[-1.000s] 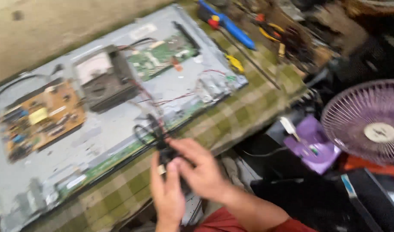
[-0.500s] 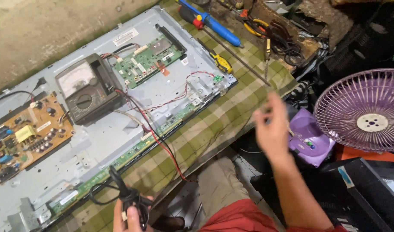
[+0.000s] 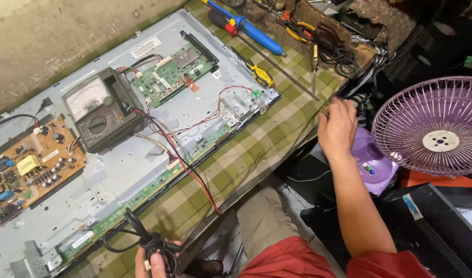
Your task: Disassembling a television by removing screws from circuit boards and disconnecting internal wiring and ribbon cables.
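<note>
My left hand (image 3: 154, 261) is at the bottom edge of the view, closed around a black probe with coiled black leads (image 3: 143, 238), over the near edge of an opened flat-screen panel (image 3: 195, 105). On the panel lie a black analog multimeter (image 3: 99, 110), a green main board (image 3: 174, 74) and a brown power board (image 3: 27, 172). Red leads (image 3: 192, 175) run from the meter toward me. My right hand (image 3: 338, 126) reaches out to the table's right edge, fingers curled near a tangle of black cables (image 3: 357, 100); what it grips is hidden.
A green checked cloth (image 3: 256, 149) covers the table. Blue-handled screwdrivers (image 3: 251, 28), a yellow-black tool (image 3: 260, 73), a long metal rod (image 3: 277, 67) and pliers lie at the back. A purple fan (image 3: 437, 126) stands on the right, above a black box (image 3: 426, 226).
My hands separated: the left kept the probe and dropped to the bottom edge, while the right swung out to the table's right edge by the cables. The view has steadied.
</note>
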